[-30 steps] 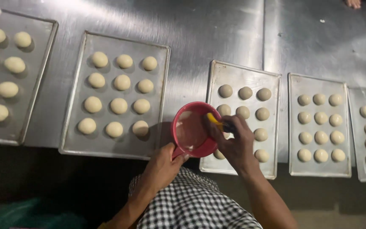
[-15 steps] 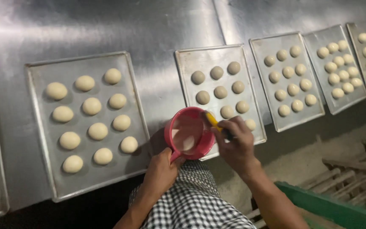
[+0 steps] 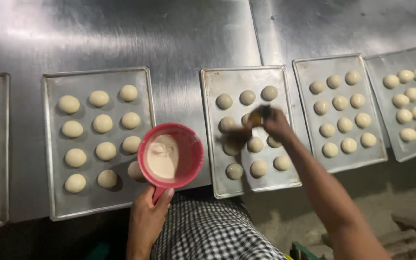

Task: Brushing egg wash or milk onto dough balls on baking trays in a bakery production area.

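My left hand (image 3: 148,216) grips the handle of a red bowl (image 3: 188,159) holding a pale creamy liquid, held over the table's near edge between two trays. My right hand (image 3: 276,123) reaches over the middle metal tray (image 3: 213,144) and holds a brush (image 3: 247,124) with a yellowish handle, blurred by motion, touching the dough balls (image 3: 255,144) in the tray's middle rows. Round pale dough balls sit in rows on that tray.
A steel table (image 3: 179,38) carries more trays of dough balls: one at left (image 3: 49,159), one at the far left edge (image 3: 3,144), and two at right (image 3: 309,96), (image 3: 376,86). A checked garment (image 3: 208,231) covers my front. Floor and a wooden pallet (image 3: 415,231) lie lower right.
My right hand has left the red bowl and moved out over the middle tray with the brush. The view has shifted, and the bowl now sits lower left of that hand.
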